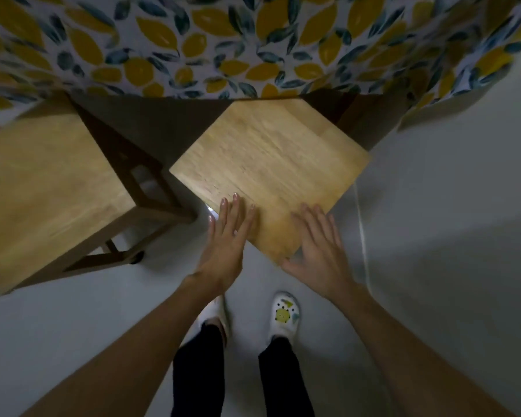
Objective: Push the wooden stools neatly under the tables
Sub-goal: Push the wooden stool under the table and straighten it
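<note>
Right stool [268, 164] half under table [253, 40], turned | left stool [48, 188] out | left hand [226, 245], right hand [319, 245] flat open, pressing, gripping nothing

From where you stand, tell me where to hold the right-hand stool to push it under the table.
Hold the right-hand stool by the two seat edges meeting at its near corner, coming from your side. It sits turned like a diamond, that corner pointing at you, where the left hand and right hand already rest.

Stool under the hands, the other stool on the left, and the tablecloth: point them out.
Stool under the hands [271, 164], head view, middle of the seat top.
Left stool [48, 188], head view, middle of the seat top.
Tablecloth [223, 40], head view, leaf-printed surface.
</note>
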The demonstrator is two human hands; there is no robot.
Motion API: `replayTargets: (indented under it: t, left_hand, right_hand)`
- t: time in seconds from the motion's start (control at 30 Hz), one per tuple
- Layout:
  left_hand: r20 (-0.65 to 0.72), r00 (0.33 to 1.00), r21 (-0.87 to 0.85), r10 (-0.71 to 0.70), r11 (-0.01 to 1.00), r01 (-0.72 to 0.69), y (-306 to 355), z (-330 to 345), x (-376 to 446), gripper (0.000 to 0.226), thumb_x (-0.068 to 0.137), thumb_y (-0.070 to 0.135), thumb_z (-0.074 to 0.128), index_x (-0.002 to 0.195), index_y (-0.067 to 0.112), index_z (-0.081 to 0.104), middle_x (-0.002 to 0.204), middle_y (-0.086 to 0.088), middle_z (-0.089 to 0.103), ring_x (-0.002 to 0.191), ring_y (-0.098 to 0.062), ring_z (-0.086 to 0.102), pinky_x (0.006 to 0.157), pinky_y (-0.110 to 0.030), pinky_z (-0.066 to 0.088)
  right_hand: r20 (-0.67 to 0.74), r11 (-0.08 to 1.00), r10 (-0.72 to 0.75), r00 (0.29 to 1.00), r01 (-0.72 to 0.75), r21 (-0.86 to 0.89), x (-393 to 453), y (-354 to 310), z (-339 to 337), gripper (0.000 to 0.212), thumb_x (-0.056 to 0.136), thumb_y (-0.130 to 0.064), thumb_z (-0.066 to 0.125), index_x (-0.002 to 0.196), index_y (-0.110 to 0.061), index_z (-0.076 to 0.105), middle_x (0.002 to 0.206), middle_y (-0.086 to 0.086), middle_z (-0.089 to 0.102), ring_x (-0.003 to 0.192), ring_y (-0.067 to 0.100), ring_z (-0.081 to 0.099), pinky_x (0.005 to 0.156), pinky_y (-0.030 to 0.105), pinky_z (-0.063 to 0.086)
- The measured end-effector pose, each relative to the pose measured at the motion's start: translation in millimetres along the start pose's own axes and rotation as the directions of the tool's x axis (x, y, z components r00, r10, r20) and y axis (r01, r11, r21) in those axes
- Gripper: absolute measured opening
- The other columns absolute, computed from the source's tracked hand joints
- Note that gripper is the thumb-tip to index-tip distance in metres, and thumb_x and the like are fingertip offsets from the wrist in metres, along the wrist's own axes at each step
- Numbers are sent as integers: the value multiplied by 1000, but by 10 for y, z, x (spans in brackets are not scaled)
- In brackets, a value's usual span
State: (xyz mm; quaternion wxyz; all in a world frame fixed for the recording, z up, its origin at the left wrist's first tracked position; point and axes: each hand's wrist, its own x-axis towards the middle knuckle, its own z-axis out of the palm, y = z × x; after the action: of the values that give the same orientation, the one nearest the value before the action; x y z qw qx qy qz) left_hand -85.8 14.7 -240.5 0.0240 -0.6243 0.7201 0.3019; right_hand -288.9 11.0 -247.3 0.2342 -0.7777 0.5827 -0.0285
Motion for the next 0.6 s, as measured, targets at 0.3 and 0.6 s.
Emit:
replayTargets:
  t: [0.3, 0.6]
  left_hand:
    - [-53, 984, 424, 173, 895, -135, -166, 273, 185, 72, 84, 28, 55, 148, 17, 25, 154, -21, 22, 137, -54, 16, 106, -67, 24]
    - [-100, 940, 524, 327, 820, -230, -320, 170, 510, 72, 82, 24, 57, 147, 19, 27, 154, -17, 25, 130, -63, 23, 100, -70, 26]
  right_hand:
    - [10, 975, -213, 977, 214, -62, 163, 187, 336, 100, 70, -61, 63, 146, -4, 34, 158, 21, 18, 145, 47, 3, 114, 66, 10]
    - [-35, 955, -288, 957, 285, -77, 333, 436, 300, 107, 60, -56, 69, 145, -3, 31, 157, 22, 21, 144, 50, 5, 111, 70, 8]
